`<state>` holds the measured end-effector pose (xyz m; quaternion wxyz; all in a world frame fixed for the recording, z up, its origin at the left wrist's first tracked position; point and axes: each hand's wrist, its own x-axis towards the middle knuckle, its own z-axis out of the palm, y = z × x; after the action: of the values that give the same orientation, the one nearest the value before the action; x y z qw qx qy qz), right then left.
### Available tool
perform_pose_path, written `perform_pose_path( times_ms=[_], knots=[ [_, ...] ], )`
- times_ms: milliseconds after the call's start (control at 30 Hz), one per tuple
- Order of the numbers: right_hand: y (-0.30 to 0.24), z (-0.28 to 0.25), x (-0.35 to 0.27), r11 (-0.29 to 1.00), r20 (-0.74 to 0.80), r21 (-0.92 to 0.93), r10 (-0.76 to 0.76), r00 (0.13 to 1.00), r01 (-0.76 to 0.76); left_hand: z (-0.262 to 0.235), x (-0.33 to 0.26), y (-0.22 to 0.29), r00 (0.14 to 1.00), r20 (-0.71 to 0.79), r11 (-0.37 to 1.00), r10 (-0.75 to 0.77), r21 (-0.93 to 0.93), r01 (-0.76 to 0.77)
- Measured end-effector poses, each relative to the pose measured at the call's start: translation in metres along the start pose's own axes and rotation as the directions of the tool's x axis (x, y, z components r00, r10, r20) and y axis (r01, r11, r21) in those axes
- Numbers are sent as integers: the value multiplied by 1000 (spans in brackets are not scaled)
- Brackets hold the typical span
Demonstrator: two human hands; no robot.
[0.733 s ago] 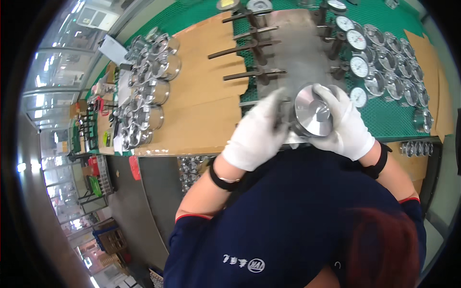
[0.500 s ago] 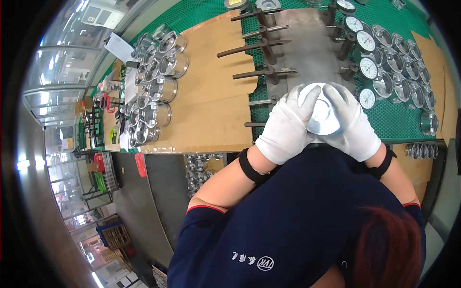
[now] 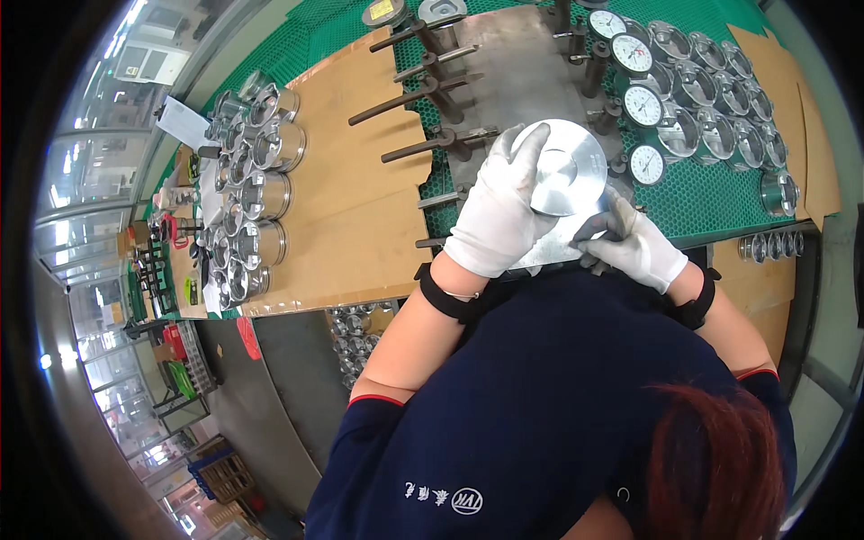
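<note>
My left hand (image 3: 504, 193), in a white glove with grey fingertips, is closed on the left edge of a shiny round piston (image 3: 573, 175). Its flat, bright top faces up, and its underside is hidden. The piston is over the near end of a grey metal plate (image 3: 517, 63), between the gauge stands. Just below and right of it, apart from the piston, my right hand (image 3: 634, 247) has its gloved fingers curled and pinched together. Whatever those fingers may hold is too small to make out.
Dial gauges (image 3: 643, 105) line the plate's right side; dark rods on posts (image 3: 441, 99) line its left. Several pistons (image 3: 715, 135) stand on the green mat at right, and more (image 3: 265, 193) beyond the cardboard sheet (image 3: 351, 225) at left.
My right hand has come off the piston and drawn back toward the near edge, fingers curling. My left hand keeps its hold. The whole view has shifted, so the table appears farther left.
</note>
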<state>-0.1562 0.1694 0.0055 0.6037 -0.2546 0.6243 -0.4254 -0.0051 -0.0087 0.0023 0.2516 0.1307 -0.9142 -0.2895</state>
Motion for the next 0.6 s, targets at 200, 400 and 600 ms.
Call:
perform_pose_path(
  times_ms=[200, 400, 600],
  knots=[
    [-1, -1, -1, 1000, 14, -10, -19, 1000, 19, -1, 3, 1, 1000, -1, 999, -5, -40, 5],
    [9, -4, 4, 996, -16, -55, -65, 998, 64, -1, 3, 3, 1000, -9, 998, -17, -56, 16],
    [4, -3, 2, 999, -19, -31, -32, 999, 31, 3, 1, 2, 999, -28, 999, -45, -32, 44]
  ],
)
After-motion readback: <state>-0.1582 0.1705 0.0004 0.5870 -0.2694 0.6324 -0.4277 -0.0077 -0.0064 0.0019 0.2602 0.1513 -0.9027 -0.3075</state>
